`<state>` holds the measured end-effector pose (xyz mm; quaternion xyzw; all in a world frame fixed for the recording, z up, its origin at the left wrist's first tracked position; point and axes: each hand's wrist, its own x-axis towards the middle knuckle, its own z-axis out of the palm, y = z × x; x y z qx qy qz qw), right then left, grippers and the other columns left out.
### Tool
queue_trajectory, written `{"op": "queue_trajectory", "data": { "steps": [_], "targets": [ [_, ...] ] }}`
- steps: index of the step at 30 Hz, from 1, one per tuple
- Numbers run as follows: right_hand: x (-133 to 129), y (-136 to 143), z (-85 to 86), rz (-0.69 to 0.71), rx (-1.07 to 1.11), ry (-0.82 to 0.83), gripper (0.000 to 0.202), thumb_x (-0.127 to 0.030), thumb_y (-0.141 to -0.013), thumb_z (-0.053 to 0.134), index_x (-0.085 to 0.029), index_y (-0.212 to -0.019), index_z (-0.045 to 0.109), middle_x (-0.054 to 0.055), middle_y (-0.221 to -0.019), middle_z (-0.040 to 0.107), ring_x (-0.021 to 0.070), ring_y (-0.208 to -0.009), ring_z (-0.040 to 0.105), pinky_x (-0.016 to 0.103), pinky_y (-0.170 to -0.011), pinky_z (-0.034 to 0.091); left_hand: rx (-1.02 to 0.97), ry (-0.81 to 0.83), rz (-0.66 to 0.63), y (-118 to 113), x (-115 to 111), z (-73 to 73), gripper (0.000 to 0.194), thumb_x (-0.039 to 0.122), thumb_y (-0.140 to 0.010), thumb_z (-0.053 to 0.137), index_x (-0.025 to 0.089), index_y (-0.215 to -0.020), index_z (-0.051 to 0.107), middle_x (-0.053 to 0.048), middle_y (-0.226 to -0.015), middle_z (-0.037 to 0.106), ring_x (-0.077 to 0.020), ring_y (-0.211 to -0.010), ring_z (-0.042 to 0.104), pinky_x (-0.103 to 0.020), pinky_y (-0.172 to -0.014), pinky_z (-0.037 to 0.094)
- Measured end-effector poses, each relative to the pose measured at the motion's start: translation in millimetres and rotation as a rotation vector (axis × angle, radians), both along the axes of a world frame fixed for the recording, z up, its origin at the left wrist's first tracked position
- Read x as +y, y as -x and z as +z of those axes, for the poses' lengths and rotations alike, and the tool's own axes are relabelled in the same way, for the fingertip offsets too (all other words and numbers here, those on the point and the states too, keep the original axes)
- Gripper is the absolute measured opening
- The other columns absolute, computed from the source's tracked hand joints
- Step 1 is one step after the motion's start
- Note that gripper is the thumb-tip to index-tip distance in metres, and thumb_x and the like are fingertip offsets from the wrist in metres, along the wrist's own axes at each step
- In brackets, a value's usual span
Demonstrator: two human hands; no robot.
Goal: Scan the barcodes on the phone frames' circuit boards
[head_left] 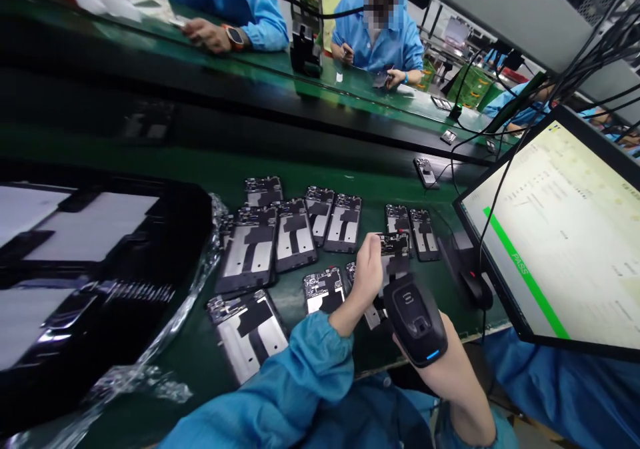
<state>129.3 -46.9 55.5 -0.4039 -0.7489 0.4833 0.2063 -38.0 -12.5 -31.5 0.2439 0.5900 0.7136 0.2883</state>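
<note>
My left hand [369, 267] is closed on the edge of an open-backed phone [397, 265], whose circuit board shows at its top end. A black handheld barcode scanner [414, 319] with a lit blue strip is in my right hand [440, 359], and it covers the lower part of that phone. The fingers of my right hand are mostly hidden beneath the scanner. Close to my left wrist lies another opened phone [324, 290]. Two more phones [425, 234] rest just beyond the held one.
Several opened phones [295, 234] lie on the green bench [350, 175]. Left is a black tray [185, 222] with crinkled clear plastic [187, 315]. A monitor [555, 249] showing a green PASS bar stands right, beside a mouse [477, 290]. Co-workers in blue [345, 19] sit across the bench.
</note>
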Motion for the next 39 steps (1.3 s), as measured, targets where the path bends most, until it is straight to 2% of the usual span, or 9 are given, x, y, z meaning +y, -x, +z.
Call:
{"op": "queue_trajectory", "data": {
  "steps": [2, 7, 13, 17, 21, 26, 31, 35, 39],
  "targets": [
    [0.1, 10.4, 0.4, -0.012, 0.020, -0.045, 0.030, -0.011, -0.070, 0.070, -0.016, -0.099, 0.067, 0.005, -0.088, 0.075, 0.0245, -0.082, 0.070, 0.030, -0.072, 0.057, 0.047, -0.021, -0.038, -1.4, -3.9, 5.7, 0.039, 0.054, -0.097, 0.040, 0.020, -0.090, 0.058, -0.003, -0.084, 0.059, -0.0169, -0.084, 0.057, -0.026, -0.078, 0.044],
    [3.7, 31.9, -0.7, -0.016, 0.065, -0.021, 0.018, -0.010, -0.069, 0.068, -0.016, -0.086, 0.064, 0.002, -0.078, 0.071, 0.0190, -0.071, 0.065, 0.026, -0.065, 0.055, 0.050, 0.018, -0.047, -4.2, -9.7, 17.8, 0.035, 0.048, -0.100, 0.037, 0.020, -0.085, 0.054, 0.001, -0.073, 0.051, -0.0139, -0.069, 0.049, -0.023, -0.065, 0.040],
    [5.4, 14.2, 0.3, 0.000, 0.046, 0.095, 0.022, -0.017, -0.076, 0.072, -0.015, -0.098, 0.066, 0.006, -0.089, 0.075, 0.0221, -0.078, 0.069, 0.031, -0.073, 0.058, 0.056, -0.041, -0.002, 0.5, -7.9, 17.2, 0.028, 0.041, -0.097, 0.046, 0.020, -0.081, 0.053, 0.002, -0.073, 0.050, -0.0131, -0.070, 0.047, -0.023, -0.067, 0.039],
    [2.2, 7.5, 4.2, -0.036, 0.020, 0.024, 0.027, -0.018, -0.077, 0.072, -0.016, -0.103, 0.067, 0.007, -0.095, 0.076, 0.0233, -0.083, 0.071, 0.032, -0.076, 0.058, 0.117, 0.015, 0.048, -0.9, -11.2, 16.2, 0.025, 0.041, -0.096, 0.047, 0.020, -0.086, 0.056, 0.001, -0.074, 0.055, -0.0130, -0.068, 0.050, -0.023, -0.064, 0.039],
    [-4.3, 6.6, 6.3, -0.062, 0.036, -0.018, 0.026, -0.015, -0.075, 0.071, -0.017, -0.101, 0.068, 0.006, -0.087, 0.076, 0.0219, -0.073, 0.071, 0.029, -0.064, 0.059, 0.167, 0.057, 0.071, -2.3, -14.3, 16.6, 0.024, 0.041, -0.095, 0.048, 0.020, -0.090, 0.058, 0.001, -0.070, 0.056, -0.0129, -0.062, 0.049, -0.024, -0.060, 0.038],
    [-6.8, 1.8, 5.7, -0.071, 0.086, -0.073, 0.031, -0.009, -0.070, 0.070, -0.019, -0.099, 0.068, 0.006, -0.095, 0.077, 0.0235, -0.081, 0.073, 0.031, -0.072, 0.061, 0.202, 0.016, 0.077, -1.1, -14.0, 14.2, 0.025, 0.043, -0.095, 0.048, 0.020, -0.091, 0.058, 0.002, -0.065, 0.051, -0.0122, -0.058, 0.046, -0.024, -0.060, 0.037],
    [-8.6, 3.1, 15.5, -0.021, 0.072, -0.021, 0.030, -0.009, -0.071, 0.068, -0.018, -0.100, 0.068, 0.007, -0.094, 0.076, 0.0237, -0.081, 0.073, 0.031, -0.072, 0.060, 0.235, -0.012, 0.118, -3.0, -13.7, 12.6, 0.019, 0.039, -0.092, 0.052, 0.020, -0.095, 0.054, 0.003, -0.066, 0.050, -0.0118, -0.059, 0.048, -0.023, -0.060, 0.039],
    [-19.0, 16.5, 26.5, 0.078, 0.058, 0.002, 0.039, -0.005, -0.070, 0.063, -0.022, -0.106, 0.063, 0.002, -0.091, 0.072, 0.0204, -0.078, 0.069, 0.026, -0.070, 0.056, 0.239, 0.079, 0.196, -8.5, -15.6, 20.2, 0.020, 0.036, -0.084, 0.062, 0.021, -0.092, 0.052, 0.005, -0.066, 0.051, -0.0108, -0.057, 0.049, -0.022, -0.059, 0.038],
    [-30.6, 28.3, 27.3, 0.053, -0.009, -0.009, 0.040, -0.005, -0.071, 0.061, -0.024, -0.107, 0.062, 0.000, -0.081, 0.067, 0.0192, -0.070, 0.064, 0.025, -0.063, 0.053, 0.182, 0.180, 0.221, -13.4, -18.3, 32.2, 0.019, 0.033, -0.082, 0.063, 0.022, -0.093, 0.052, 0.006, -0.063, 0.052, -0.0097, -0.054, 0.049, -0.022, -0.057, 0.038]
  ]
}}
